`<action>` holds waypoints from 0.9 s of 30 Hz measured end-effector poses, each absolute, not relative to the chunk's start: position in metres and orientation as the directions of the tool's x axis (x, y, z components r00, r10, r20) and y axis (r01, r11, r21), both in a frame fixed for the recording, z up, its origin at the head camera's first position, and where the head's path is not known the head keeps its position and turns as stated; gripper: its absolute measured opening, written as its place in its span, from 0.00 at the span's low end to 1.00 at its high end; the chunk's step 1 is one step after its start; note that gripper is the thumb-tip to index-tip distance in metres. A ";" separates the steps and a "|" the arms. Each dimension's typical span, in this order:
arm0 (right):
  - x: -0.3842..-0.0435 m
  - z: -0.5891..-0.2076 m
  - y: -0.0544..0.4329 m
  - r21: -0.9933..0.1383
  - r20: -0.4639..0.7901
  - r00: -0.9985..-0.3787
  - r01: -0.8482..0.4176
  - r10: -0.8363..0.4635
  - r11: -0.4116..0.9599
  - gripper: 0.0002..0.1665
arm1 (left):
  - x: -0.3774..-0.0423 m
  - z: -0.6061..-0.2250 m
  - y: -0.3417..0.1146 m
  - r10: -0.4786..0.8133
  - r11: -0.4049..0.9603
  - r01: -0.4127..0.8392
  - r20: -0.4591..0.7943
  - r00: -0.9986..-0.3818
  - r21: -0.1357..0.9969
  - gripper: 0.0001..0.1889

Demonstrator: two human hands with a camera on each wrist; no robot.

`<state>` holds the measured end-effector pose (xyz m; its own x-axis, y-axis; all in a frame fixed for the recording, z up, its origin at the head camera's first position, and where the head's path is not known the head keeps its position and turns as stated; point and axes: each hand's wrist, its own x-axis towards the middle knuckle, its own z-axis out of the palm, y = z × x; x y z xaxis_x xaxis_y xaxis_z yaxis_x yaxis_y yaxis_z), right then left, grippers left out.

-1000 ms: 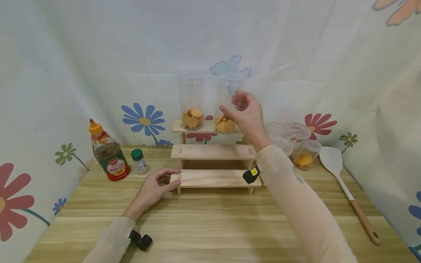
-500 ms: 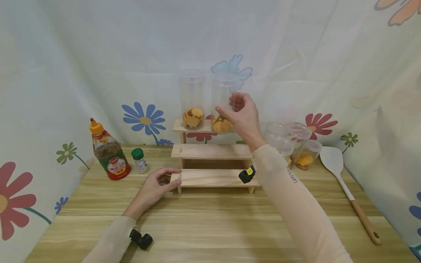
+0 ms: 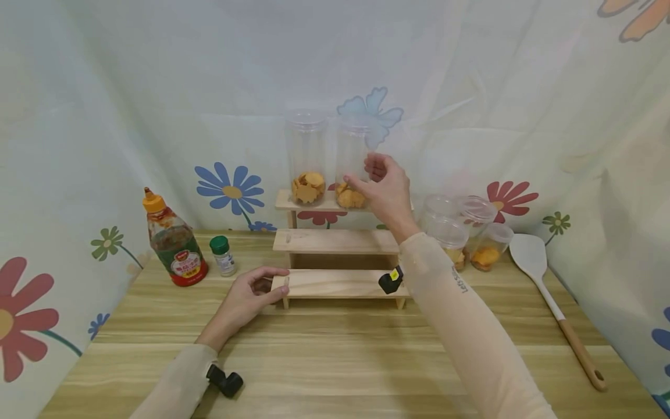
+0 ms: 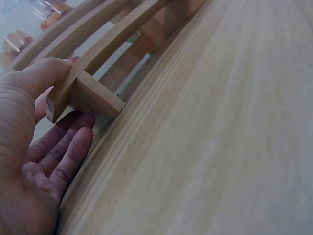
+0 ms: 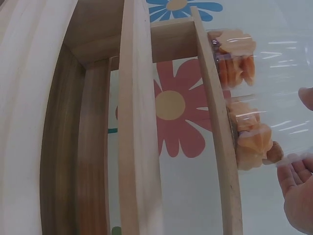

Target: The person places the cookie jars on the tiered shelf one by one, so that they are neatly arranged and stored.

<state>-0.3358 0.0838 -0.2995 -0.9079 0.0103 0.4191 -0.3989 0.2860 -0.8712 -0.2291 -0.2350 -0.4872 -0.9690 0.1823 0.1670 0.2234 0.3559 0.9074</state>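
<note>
A three-tier wooden display stand (image 3: 335, 241) stands on the table. My left hand (image 3: 246, 299) grips the left end of its lowest step, thumb above and fingers beneath the board, as the left wrist view shows. On the top step, two tall clear jars with lids hold orange-yellow crackers at the bottom. The left jar (image 3: 306, 151) stands by itself. My right hand (image 3: 388, 189) holds the right jar (image 3: 352, 151) low on its right side. In the right wrist view its fingers (image 5: 288, 176) touch that jar's wall, with the thumb (image 5: 306, 97) opposite.
At the left stand a sauce bottle (image 3: 178, 250) with a yellow nozzle and a green-capped shaker (image 3: 223, 256). Several smaller clear jars, one a cracker jar (image 3: 488, 247), cluster right of the stand. A white spatula (image 3: 544, 291) with a wooden handle lies at the right.
My right hand has moved the right jar leftward, closer to the left jar, and its base now sits slightly further back on the top step. The hand has slid down a little. My left hand stays put.
</note>
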 end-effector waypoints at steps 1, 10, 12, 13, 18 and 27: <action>-0.336 -0.300 0.084 -0.870 0.420 -0.908 -0.399 0.010 0.290 0.43 | -0.230 -0.487 -0.235 0.183 0.355 0.224 0.167 -0.969 0.908 0.21; -0.338 -0.304 0.084 -0.871 0.413 -0.910 -0.388 0.020 0.301 0.42 | -0.232 -0.489 -0.236 0.179 0.358 0.218 0.162 -0.970 0.908 0.20; -0.339 -0.306 0.084 -0.874 0.405 -0.914 -0.379 0.024 0.304 0.42 | -0.232 -0.488 -0.236 0.181 0.356 0.221 0.165 -0.970 0.908 0.21; -0.339 -0.306 0.085 -0.875 0.401 -0.916 -0.374 0.026 0.306 0.41 | -0.232 -0.488 -0.235 0.183 0.356 0.223 0.166 -0.969 0.908 0.21; -0.337 -0.309 0.085 -0.880 0.384 -0.923 -0.357 0.027 0.313 0.42 | -0.231 -0.487 -0.235 0.186 0.357 0.229 0.171 -0.968 0.905 0.20; -0.333 -0.313 0.088 -0.869 0.408 -0.913 -0.382 0.017 0.316 0.46 | -0.231 -0.488 -0.234 0.179 0.362 0.215 0.158 -0.971 0.907 0.20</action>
